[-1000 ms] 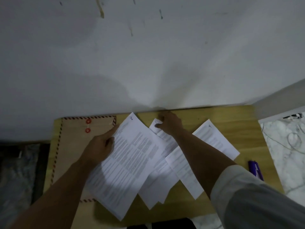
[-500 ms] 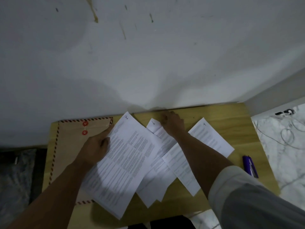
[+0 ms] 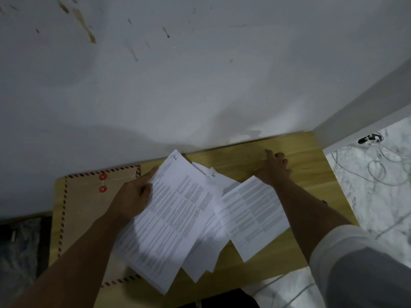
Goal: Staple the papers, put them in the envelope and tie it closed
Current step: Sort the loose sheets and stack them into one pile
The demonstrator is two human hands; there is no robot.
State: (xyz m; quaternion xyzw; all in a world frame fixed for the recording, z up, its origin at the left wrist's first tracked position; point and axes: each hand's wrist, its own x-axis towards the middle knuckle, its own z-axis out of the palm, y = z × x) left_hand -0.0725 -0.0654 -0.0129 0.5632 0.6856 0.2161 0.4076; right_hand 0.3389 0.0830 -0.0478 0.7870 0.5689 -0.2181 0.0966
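Note:
My left hand (image 3: 135,196) grips the left edge of a stack of printed papers (image 3: 171,218), top sheet marked "1", held slightly off the table. Under its right side lie more sheets (image 3: 206,250), one marked "5". A separate printed sheet (image 3: 251,212) lies to the right, and my right hand (image 3: 274,170) rests flat with spread fingers on its far corner. A brown envelope (image 3: 86,216) with a red-striped border and two red string discs (image 3: 102,183) lies at the left, partly under the stack. A purple sliver (image 3: 325,202) shows past my right forearm.
The small wooden table (image 3: 300,152) stands against a grey wall. On the right is marble floor with loose cables (image 3: 375,170) and a black plug. A dark patterned surface (image 3: 22,245) lies beyond the table's left edge.
My right hand left the middle sheets and went to the right sheet's far corner; that sheet slid left, toward the others. My left hand kept hold of the stack.

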